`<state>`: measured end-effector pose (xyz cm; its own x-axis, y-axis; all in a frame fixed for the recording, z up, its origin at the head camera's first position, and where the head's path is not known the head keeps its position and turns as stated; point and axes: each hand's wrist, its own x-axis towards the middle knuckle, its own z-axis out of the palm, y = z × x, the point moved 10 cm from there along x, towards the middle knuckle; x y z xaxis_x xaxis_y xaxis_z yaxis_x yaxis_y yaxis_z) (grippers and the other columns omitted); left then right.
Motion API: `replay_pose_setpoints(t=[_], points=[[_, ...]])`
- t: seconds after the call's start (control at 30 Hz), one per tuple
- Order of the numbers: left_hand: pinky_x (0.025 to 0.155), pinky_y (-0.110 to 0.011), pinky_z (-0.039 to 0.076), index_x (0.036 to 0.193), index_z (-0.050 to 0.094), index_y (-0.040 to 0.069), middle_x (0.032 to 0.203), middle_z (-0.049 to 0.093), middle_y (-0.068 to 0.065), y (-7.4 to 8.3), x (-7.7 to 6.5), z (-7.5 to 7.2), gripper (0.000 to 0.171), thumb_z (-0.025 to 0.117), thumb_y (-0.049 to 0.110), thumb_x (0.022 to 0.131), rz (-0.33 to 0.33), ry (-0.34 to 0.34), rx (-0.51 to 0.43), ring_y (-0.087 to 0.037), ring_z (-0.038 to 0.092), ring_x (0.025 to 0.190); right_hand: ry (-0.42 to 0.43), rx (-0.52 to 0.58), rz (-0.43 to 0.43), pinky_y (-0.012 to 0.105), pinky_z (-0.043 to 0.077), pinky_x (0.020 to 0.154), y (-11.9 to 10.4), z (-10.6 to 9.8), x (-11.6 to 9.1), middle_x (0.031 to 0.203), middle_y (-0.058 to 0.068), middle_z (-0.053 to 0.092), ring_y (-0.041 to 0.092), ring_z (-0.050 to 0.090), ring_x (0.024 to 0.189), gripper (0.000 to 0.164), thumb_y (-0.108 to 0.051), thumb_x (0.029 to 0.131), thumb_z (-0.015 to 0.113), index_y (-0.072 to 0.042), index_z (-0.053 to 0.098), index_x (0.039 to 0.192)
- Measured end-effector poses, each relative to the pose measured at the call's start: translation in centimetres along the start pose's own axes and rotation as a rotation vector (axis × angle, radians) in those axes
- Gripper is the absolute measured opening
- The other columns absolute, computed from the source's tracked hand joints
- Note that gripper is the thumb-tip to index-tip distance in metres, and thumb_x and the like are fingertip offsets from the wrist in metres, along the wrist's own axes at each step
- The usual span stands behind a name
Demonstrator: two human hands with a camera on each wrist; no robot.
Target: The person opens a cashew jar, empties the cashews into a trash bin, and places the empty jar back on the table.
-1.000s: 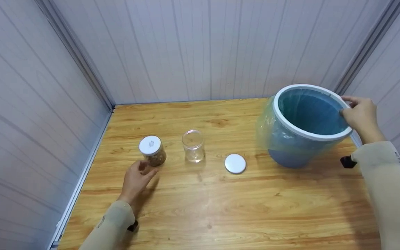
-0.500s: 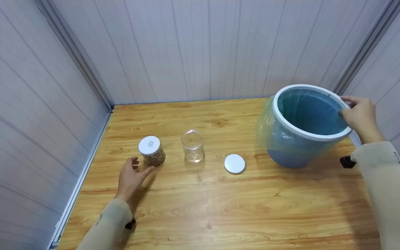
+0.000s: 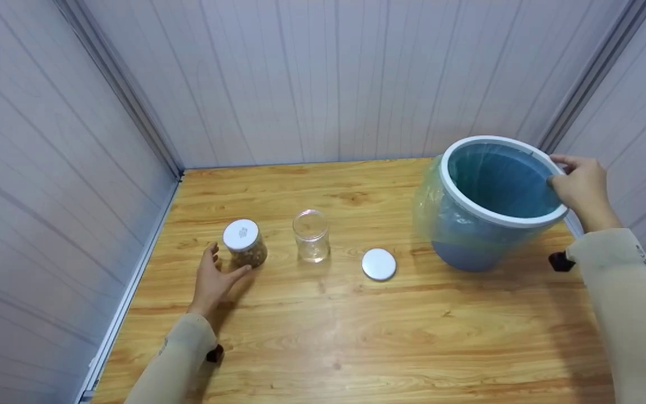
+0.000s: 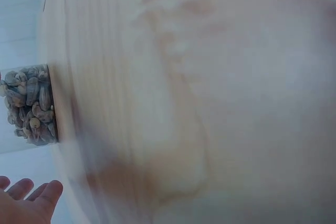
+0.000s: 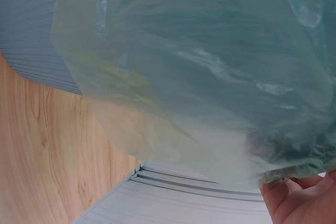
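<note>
My left hand (image 3: 212, 283) is spread beside a clear jar (image 3: 250, 255) with a white lid, thumb tip near its base and fingers at its left side. In the left wrist view the jar (image 4: 30, 106) shows brownish dried pieces inside, and the fingers (image 4: 48, 198) stand apart from it. At the right, my right hand (image 3: 584, 188) pinches the white rim of a blue trash can (image 3: 463, 249). A thin greenish trash bag (image 5: 173, 77) lines the can and hangs over its outside. The right fingers (image 5: 275, 198) hold the bag's edge at the rim.
Between the lidded jar and the can stands a clear open jar (image 3: 312, 238). A white lid (image 3: 379, 264) lies flat on the wooden table (image 3: 345, 348) near it. Pale panel walls (image 3: 312, 78) border the table at the back and sides.
My left hand has opened wider, its fingers moving up and left around the side of the lidded jar. The right hand and the trash can have stayed in place.
</note>
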<state>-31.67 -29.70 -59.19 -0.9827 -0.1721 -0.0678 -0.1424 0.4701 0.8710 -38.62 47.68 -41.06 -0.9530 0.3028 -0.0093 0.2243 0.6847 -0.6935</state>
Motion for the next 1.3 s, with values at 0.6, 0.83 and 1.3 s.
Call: replay_pose_setpoints(t=[0.6, 0.83, 1.3], points=[[0.135, -0.057, 0.028, 0.170, 0.025, 0.007, 0.175, 0.031, -0.022, 0.2, 1.8, 1.1, 0.104, 0.091, 0.022, 0.090, -0.001, -0.002, -0.085, -0.044, 0.028, 0.164, 0.006, -0.011, -0.029, 0.005, 0.051, 0.058, -0.3, 0.0, 0.2, 0.125, 0.027, 0.059, 0.014, 0.065, 0.085, 0.058, -0.002, 0.103, 0.053, -0.003, 0.049, 0.162], [0.135, -0.057, 0.027, 0.169, 0.025, 0.006, 0.173, 0.033, -0.022, 0.3, 2.3, 1.5, 0.105, 0.092, 0.019, 0.089, 0.011, 0.007, -0.124, -0.044, 0.030, 0.164, 0.006, -0.007, -0.030, 0.005, 0.051, 0.058, -0.2, 0.1, 0.2, 0.125, 0.027, 0.059, 0.018, 0.066, 0.088, 0.058, -0.003, 0.104, 0.053, -0.004, 0.049, 0.162], [0.134, -0.055, 0.030, 0.169, 0.025, 0.005, 0.171, 0.037, -0.021, 0.5, 2.8, 2.4, 0.108, 0.094, 0.022, 0.087, 0.032, 0.017, -0.115, -0.038, 0.035, 0.162, -0.007, -0.013, -0.018, 0.008, 0.055, 0.059, -0.2, 0.0, 0.2, 0.129, 0.030, 0.058, 0.013, 0.066, 0.083, 0.059, -0.003, 0.104, 0.053, -0.004, 0.047, 0.163]])
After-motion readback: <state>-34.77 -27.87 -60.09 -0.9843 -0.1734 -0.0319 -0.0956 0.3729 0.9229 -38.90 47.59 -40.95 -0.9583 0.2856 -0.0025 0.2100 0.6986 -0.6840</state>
